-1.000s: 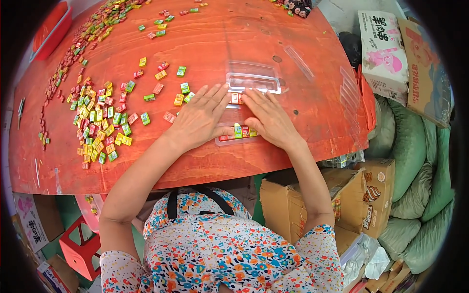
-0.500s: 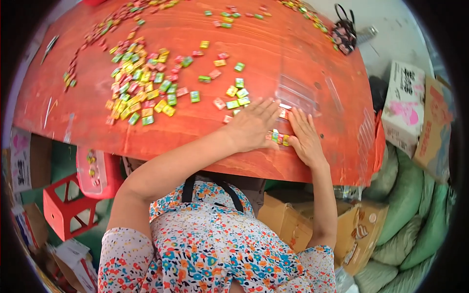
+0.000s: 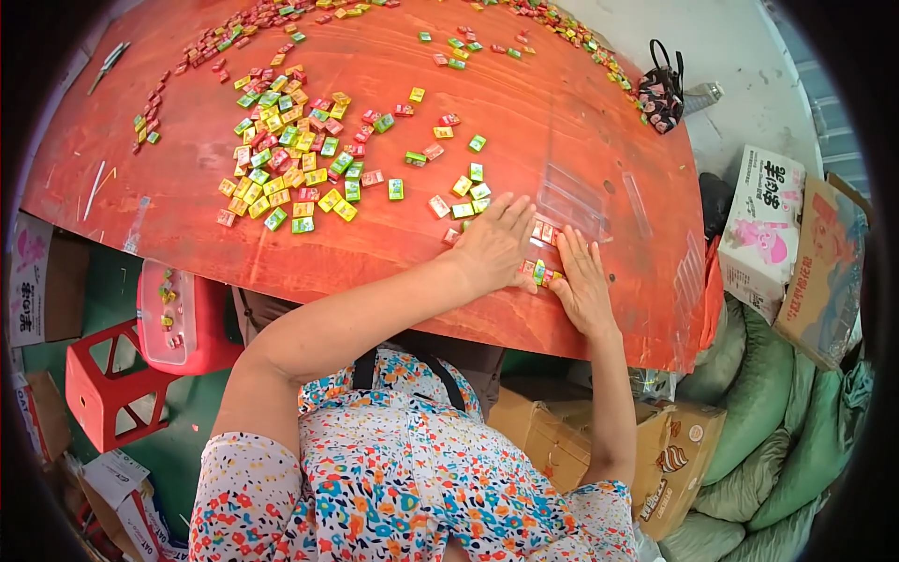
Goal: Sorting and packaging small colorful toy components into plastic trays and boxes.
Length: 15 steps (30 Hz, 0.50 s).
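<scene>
Both hands have kept to the same small row of wrapped sweets since the earlier frames, while the view has swung so that the big scatter of sweets now lies up and to the left of them. Nearest the body, the right hand rests flat near the table's front edge, fingers spread and loose, palm down, gripping nothing; it seems to steady the row from the right. Just beside it the left hand lies flat too, fingers extended and together, pressing down rather than pinching. Between and partly under the two palms sits the short row of sweets, red, green and yellow wrappers peeping out at the fingertips, so the pieces lie under the fingers, not clasped in them. How many are covered cannot be told. Probably the flat hold keeps the pieces lined up and pushed tight together. Touching the fingertips on the far side is a clear plastic tray, empty as far as can be seen, lying on the red-orange table. Farther left spreads the loose pile of sweets, well apart from the hands, and at the far right rim stands a small dark bag
</scene>
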### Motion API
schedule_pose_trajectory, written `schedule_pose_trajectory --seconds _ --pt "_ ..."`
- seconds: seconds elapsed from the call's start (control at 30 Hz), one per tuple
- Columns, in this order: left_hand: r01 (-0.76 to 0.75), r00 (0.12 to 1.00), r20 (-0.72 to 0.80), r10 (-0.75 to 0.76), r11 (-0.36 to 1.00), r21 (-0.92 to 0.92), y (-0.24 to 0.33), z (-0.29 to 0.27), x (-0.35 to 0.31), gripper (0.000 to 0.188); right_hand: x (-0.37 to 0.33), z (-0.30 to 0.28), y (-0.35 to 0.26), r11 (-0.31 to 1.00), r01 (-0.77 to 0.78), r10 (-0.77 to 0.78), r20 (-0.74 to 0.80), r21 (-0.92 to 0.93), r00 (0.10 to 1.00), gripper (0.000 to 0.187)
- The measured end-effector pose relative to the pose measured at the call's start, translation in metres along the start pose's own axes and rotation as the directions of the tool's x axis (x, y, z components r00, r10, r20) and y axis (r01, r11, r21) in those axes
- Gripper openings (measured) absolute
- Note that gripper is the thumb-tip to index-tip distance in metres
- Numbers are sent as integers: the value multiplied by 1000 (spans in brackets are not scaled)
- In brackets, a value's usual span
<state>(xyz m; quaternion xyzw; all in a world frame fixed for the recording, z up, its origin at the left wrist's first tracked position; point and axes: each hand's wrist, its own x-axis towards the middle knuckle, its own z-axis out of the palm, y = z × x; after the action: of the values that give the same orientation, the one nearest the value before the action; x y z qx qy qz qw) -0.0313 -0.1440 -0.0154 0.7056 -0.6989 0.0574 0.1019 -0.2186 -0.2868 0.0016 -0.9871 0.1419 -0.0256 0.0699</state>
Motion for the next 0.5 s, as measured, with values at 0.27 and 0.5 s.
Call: schedule_pose_trajectory --seconds 0.27,0.5 --pt "72 990 126 -63 995 -65 30 -9 5 104 -25 0 25 997 -39 38 -19 -65 999 62" --pt "196 942 -242 -231 967 -161 -29 -40 -62 88 -10 -21 2 998 -63 58 -168 -27 984 62"
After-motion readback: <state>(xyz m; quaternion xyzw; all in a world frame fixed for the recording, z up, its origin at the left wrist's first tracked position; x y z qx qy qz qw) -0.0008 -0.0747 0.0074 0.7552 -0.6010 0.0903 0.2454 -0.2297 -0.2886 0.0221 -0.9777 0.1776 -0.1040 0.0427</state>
